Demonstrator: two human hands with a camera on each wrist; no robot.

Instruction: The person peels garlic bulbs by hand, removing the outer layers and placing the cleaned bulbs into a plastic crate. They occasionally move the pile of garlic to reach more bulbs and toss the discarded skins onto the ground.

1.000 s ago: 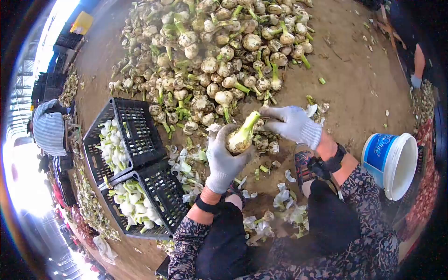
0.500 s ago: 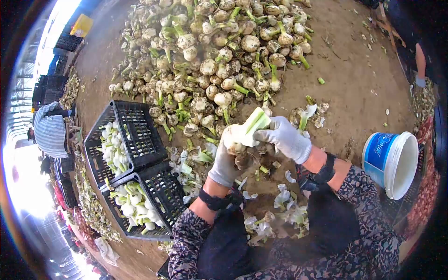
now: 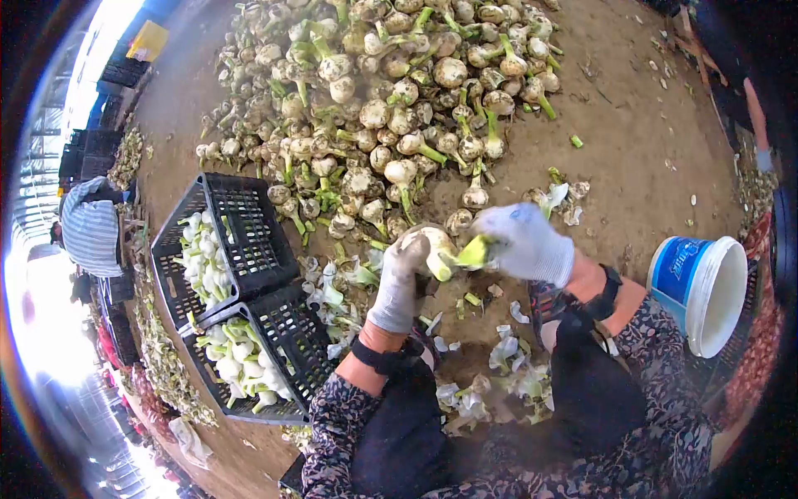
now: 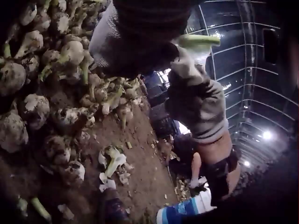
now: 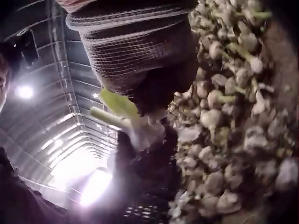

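My gloved left hand (image 3: 397, 287) grips a pale garlic bulb (image 3: 435, 243), its cut stem pointing toward the right hand. At that stem, my gloved right hand (image 3: 529, 241) pinches a green strip of outer skin (image 3: 475, 252) that stands out from the bulb. In the right wrist view the skin strip (image 5: 119, 103) spreads beside the stem (image 5: 105, 115). Fingers and shadow hide much of the bulb there. A large heap of unpeeled garlic (image 3: 374, 116), soil-stained with short green stems, lies beyond both hands.
Two black crates (image 3: 253, 229) of peeled white garlic (image 3: 237, 362) stand at the left. Peeled skins (image 3: 503, 358) litter the ground between the person's legs. A blue and white bucket (image 3: 682, 279) lies tilted at the right. Another person in a striped top (image 3: 90, 233) bends at far left.
The bulb has been turned in the left hand and looks whiter, with its stem now pointing right. The right hand has pulled a skin strip outward to the right.
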